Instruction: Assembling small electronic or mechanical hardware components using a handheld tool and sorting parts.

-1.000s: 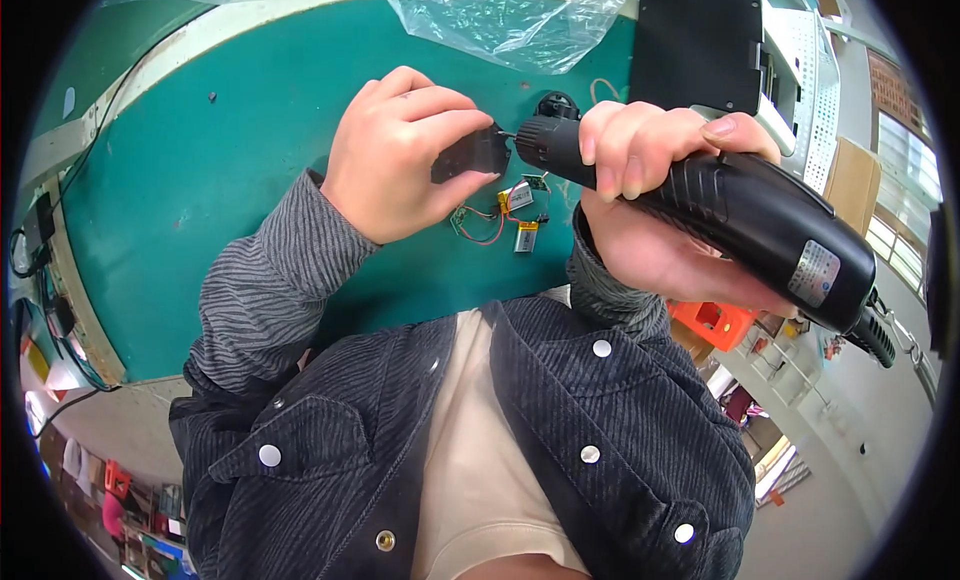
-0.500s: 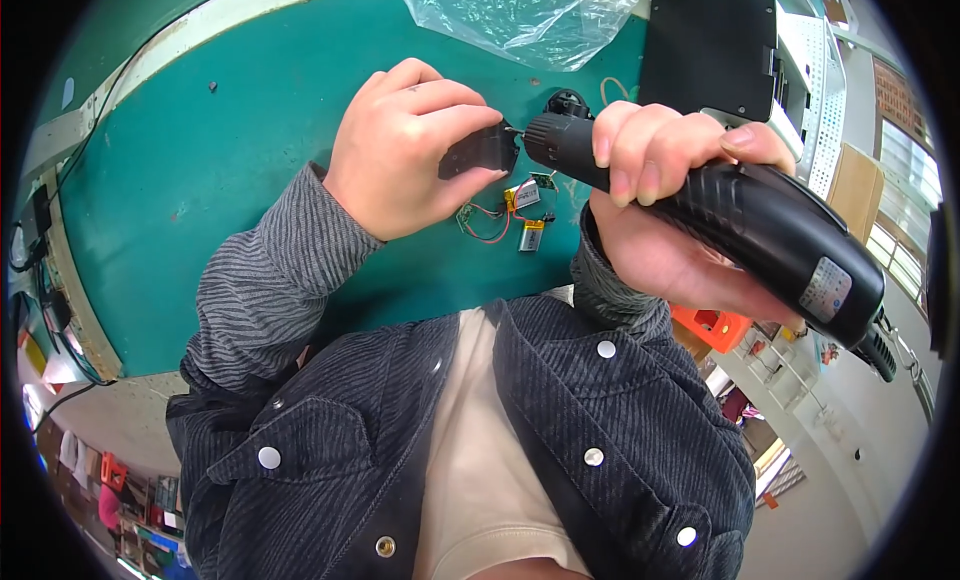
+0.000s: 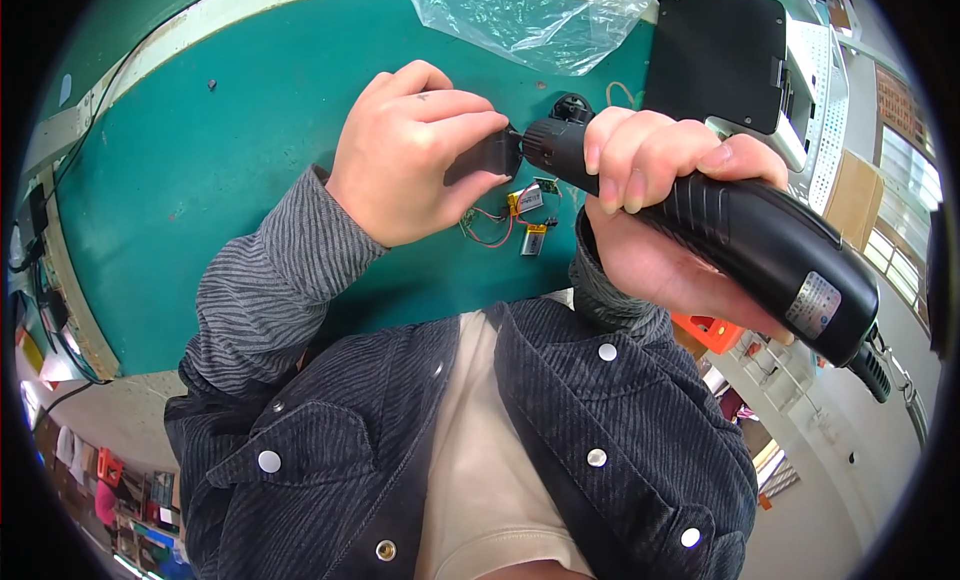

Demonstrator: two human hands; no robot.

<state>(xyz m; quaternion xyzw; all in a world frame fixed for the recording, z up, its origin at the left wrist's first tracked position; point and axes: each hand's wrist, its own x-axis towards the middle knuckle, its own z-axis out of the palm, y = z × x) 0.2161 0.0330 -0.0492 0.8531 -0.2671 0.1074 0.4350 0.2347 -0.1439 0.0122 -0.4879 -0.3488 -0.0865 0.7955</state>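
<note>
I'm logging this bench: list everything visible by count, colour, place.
Smooth workbench: one, green, centre
Rounded power tool: one, black, centre-right
Flat part: one, black, centre
Rectangular batteries: two, silver-yellow, below part
Thin wires: several, mostly red, by batteries
Small circuit boards: two visible, green, by batteries
Rounded component: one, black, beyond tool
Plastic sheet: one, clear, top
Boxy unit: one, black-and-white, upper right
Plastic bin: one, orange, right
Background clutter: uncounted, mixed, edges
Ridged jacket: one, dark grey, below
Left hand: one, bare, pinching part
Right hand: one, bare, gripping tool
</note>
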